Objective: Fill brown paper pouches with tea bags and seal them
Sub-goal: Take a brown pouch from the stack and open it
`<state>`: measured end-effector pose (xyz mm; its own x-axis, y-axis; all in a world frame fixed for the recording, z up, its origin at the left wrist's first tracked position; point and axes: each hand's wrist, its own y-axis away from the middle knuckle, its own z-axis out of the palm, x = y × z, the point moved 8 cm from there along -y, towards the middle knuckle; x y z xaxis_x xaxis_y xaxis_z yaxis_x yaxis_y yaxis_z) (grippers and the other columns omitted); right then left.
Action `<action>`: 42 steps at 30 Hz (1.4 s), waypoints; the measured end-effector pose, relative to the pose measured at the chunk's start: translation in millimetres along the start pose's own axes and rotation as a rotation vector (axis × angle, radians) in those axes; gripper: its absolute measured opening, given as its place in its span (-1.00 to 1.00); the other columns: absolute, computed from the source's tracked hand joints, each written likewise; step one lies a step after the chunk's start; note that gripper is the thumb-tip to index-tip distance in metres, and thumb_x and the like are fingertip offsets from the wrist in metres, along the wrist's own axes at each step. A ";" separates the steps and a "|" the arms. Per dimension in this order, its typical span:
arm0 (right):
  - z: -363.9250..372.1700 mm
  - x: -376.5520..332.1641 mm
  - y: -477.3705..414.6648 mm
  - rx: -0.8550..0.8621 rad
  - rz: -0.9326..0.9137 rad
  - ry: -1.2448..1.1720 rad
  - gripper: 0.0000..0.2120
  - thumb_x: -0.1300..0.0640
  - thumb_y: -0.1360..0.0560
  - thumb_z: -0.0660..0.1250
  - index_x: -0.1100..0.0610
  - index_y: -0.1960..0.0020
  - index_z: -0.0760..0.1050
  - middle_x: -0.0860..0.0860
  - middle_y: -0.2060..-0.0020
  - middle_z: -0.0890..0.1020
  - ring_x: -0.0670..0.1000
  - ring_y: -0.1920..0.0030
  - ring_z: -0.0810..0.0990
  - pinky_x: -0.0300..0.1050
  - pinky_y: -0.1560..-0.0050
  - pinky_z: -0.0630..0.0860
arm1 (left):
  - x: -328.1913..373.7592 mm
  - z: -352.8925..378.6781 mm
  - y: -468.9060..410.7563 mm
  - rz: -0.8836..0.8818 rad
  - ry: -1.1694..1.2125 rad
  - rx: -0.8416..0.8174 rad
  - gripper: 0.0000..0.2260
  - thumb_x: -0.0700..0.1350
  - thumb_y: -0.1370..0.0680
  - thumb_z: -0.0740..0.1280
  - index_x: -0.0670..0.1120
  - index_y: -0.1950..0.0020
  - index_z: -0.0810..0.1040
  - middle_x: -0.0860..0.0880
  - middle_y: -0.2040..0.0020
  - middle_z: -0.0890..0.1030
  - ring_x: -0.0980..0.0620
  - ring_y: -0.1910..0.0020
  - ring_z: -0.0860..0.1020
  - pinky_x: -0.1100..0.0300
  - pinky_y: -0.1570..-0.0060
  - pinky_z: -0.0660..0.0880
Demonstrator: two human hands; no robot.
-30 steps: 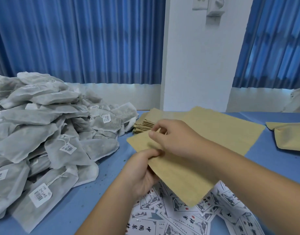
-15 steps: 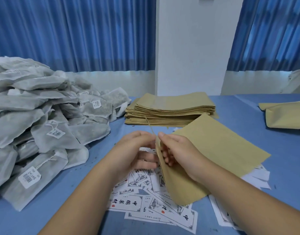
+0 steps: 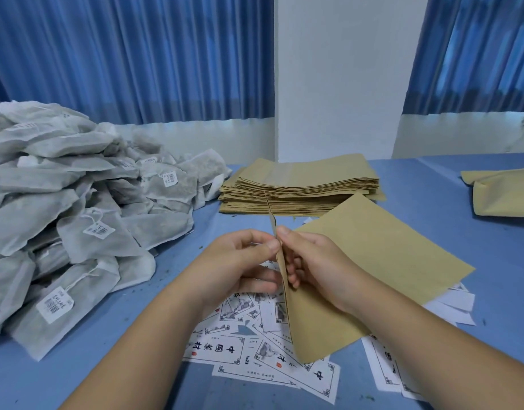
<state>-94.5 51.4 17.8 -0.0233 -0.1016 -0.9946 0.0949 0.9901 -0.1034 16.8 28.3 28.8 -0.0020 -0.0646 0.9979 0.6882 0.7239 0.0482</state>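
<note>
The blue counter (image 3: 432, 208) spreads under both hands. Left of the hands lies a big heap of tagged tea bags (image 3: 77, 220). Just beyond the hands sits a stack of brown pouches (image 3: 302, 184). One pouch (image 3: 373, 261) is held between the hands, its body trailing right over the printed cards (image 3: 225, 350). The left hand (image 3: 234, 267) and right hand (image 3: 317, 264), close together, each pinch the pouch's raised edge.
</note>
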 end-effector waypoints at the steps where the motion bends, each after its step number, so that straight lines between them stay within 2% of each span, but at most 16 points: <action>1: -0.4 0.2 -0.6 -0.001 -0.002 0.001 -0.57 -0.32 -0.35 0.37 -0.01 0.46 0.45 -0.04 0.52 0.43 -0.04 0.51 0.42 -0.20 0.46 0.40 | -0.7 -0.1 -0.3 -0.001 0.003 -0.001 -0.81 -0.09 -0.52 0.36 -0.18 -0.05 0.58 -0.17 0.06 0.64 -0.11 0.15 0.64 0.12 0.17 0.62; 4: -0.4 -0.7 -0.9 -0.018 -0.014 -0.002 -0.62 -0.30 -0.34 0.36 -0.01 0.41 0.47 -0.02 0.51 0.41 -0.03 0.49 0.41 -0.18 0.45 0.40 | -1.9 -0.9 -0.8 0.002 0.009 0.002 -0.77 -0.12 -0.53 0.35 -0.22 -0.12 0.56 -0.23 -0.01 0.63 -0.15 0.10 0.64 0.06 0.07 0.63; 8: 0.9 -1.5 -0.2 -0.043 -0.032 0.003 -0.63 -0.31 -0.33 0.36 -0.01 0.37 0.53 -0.07 0.52 0.40 -0.07 0.50 0.40 -0.20 0.46 0.39 | -1.7 0.7 -0.3 0.018 0.019 -0.004 -0.69 -0.06 -0.41 0.40 -0.18 -0.09 0.59 -0.15 0.08 0.67 -0.07 0.17 0.67 0.09 0.09 0.64; 11: 1.5 -2.0 -0.1 -0.052 -0.037 0.011 -0.64 -0.29 -0.33 0.36 0.01 0.31 0.58 -0.08 0.53 0.43 -0.10 0.50 0.40 -0.20 0.46 0.40 | -1.8 2.2 -0.8 0.022 0.010 -0.005 -0.70 -0.05 -0.42 0.40 -0.17 -0.08 0.60 -0.14 0.11 0.69 -0.04 0.19 0.67 0.10 0.09 0.64; 18: 0.6 0.8 0.8 -0.061 0.016 0.032 -0.46 -0.21 -0.35 0.39 0.31 0.07 0.56 0.01 0.46 0.44 -0.06 0.46 0.40 -0.26 0.44 0.39 | -2.8 -0.1 -3.2 0.045 -0.021 0.077 -0.83 -0.15 -0.53 0.39 -0.18 -0.08 0.62 -0.19 0.05 0.68 -0.05 0.21 0.67 0.15 0.19 0.63; 22: 0.7 0.5 2.9 -0.089 0.032 -0.017 -0.74 -0.05 -0.44 0.40 0.16 0.17 0.52 0.03 0.45 0.46 0.01 0.40 0.40 -0.22 0.40 0.39 | -6.8 0.5 -5.2 0.020 -0.052 0.071 -0.90 -0.22 -0.56 0.33 -0.21 -0.01 0.59 -0.22 0.09 0.69 -0.12 0.15 0.68 0.11 0.14 0.63; 24: -1.5 1.2 3.2 -0.087 0.041 -0.048 -0.79 0.03 -0.48 0.37 0.14 0.24 0.51 0.06 0.43 0.50 0.04 0.37 0.44 -0.16 0.34 0.41 | -8.6 1.5 -6.3 0.007 -0.017 0.067 -0.90 -0.25 -0.56 0.32 -0.17 0.12 0.61 -0.18 0.15 0.67 -0.06 0.22 0.66 0.10 0.17 0.63; 26: -2.7 2.3 3.1 -0.094 0.052 -0.092 -0.80 0.07 -0.50 0.34 0.18 0.21 0.51 0.10 0.38 0.53 0.07 0.35 0.49 -0.10 0.26 0.43 | -9.8 5.8 -6.7 0.003 0.029 0.027 -0.90 -0.17 -0.52 0.38 -0.14 0.18 0.61 -0.15 0.18 0.62 -0.05 0.24 0.60 0.08 0.18 0.62; 27: -2.5 2.4 3.1 -0.100 0.054 -0.098 -0.81 0.09 -0.52 0.32 0.21 0.16 0.51 0.13 0.34 0.53 0.09 0.33 0.50 -0.08 0.22 0.43 | -10.2 8.3 -6.3 0.001 0.026 0.010 -0.85 -0.06 -0.48 0.42 -0.15 0.15 0.61 -0.16 0.18 0.60 -0.05 0.25 0.58 0.09 0.22 0.60; 29: -0.5 2.2 3.1 -0.113 0.046 -0.071 -0.81 0.11 -0.54 0.30 0.26 0.05 0.50 0.17 0.30 0.52 0.11 0.30 0.50 -0.04 0.18 0.40 | -14.4 11.0 -7.9 -0.007 -0.037 0.004 -0.55 0.14 -0.38 0.45 -0.24 0.03 0.58 -0.19 0.18 0.58 -0.05 0.27 0.53 0.13 0.33 0.55; 31: 2.9 2.6 2.6 -0.132 0.036 -0.050 -0.72 0.06 -0.50 0.35 0.30 -0.02 0.49 0.18 0.33 0.53 0.12 0.30 0.49 -0.03 0.18 0.38 | -17.8 13.6 -9.2 -0.010 -0.105 0.007 -0.38 0.23 -0.34 0.44 -0.32 -0.01 0.52 -0.21 0.19 0.56 -0.08 0.29 0.49 0.18 0.38 0.51; 33: 4.8 2.4 2.9 -0.151 0.040 -0.049 -0.63 0.02 -0.43 0.40 0.32 -0.02 0.49 0.18 0.35 0.53 0.13 0.29 0.48 -0.02 0.18 0.37 | -20.5 13.8 -10.8 -0.022 -0.123 -0.001 -0.51 0.18 -0.36 0.45 -0.26 0.07 0.58 -0.18 0.23 0.55 -0.03 0.33 0.49 0.22 0.38 0.50; 35: 5.6 0.5 4.1 -0.184 0.040 -0.073 -0.66 0.02 -0.42 0.36 0.30 0.01 0.47 0.17 0.36 0.54 0.13 0.31 0.51 -0.03 0.18 0.39 | -19.3 15.3 -9.9 -0.026 -0.117 -0.039 -0.73 0.08 -0.37 0.47 -0.13 0.18 0.64 -0.13 0.27 0.56 0.03 0.34 0.52 0.24 0.37 0.51; 37: 6.2 -1.5 5.9 -0.232 0.047 -0.093 -0.71 0.05 -0.43 0.35 0.29 0.05 0.47 0.18 0.36 0.55 0.15 0.33 0.54 -0.02 0.18 0.43 | -18.6 16.5 -9.5 -0.013 -0.130 -0.083 -0.84 -0.01 -0.41 0.51 -0.09 0.22 0.64 -0.13 0.27 0.57 0.03 0.32 0.53 0.23 0.34 0.51; 40: 4.8 -2.4 8.6 -0.288 0.071 -0.090 -0.77 0.11 -0.46 0.37 0.29 0.12 0.44 0.22 0.35 0.55 0.18 0.32 0.56 -0.02 0.20 0.45 | -17.8 20.3 -8.6 0.008 -0.171 -0.114 -0.86 -0.13 -0.52 0.41 -0.20 0.11 0.57 -0.16 0.26 0.59 -0.01 0.32 0.54 0.22 0.36 0.51; 42: -0.5 -3.0 8.8 -0.276 0.076 -0.065 -0.78 0.14 -0.46 0.39 0.25 0.22 0.40 0.21 0.35 0.54 0.15 0.32 0.54 -0.02 0.20 0.41 | -16.1 24.5 -7.9 0.008 -0.179 -0.112 -0.81 -0.18 -0.56 0.35 -0.32 0.01 0.53 -0.16 0.23 0.61 -0.02 0.29 0.56 0.22 0.36 0.51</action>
<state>-94.1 60.5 19.9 0.0383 -0.0238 -0.9990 -0.1805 0.9831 -0.0303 -6.3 40.5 13.5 -0.1180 0.0711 0.9905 0.7650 0.6424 0.0450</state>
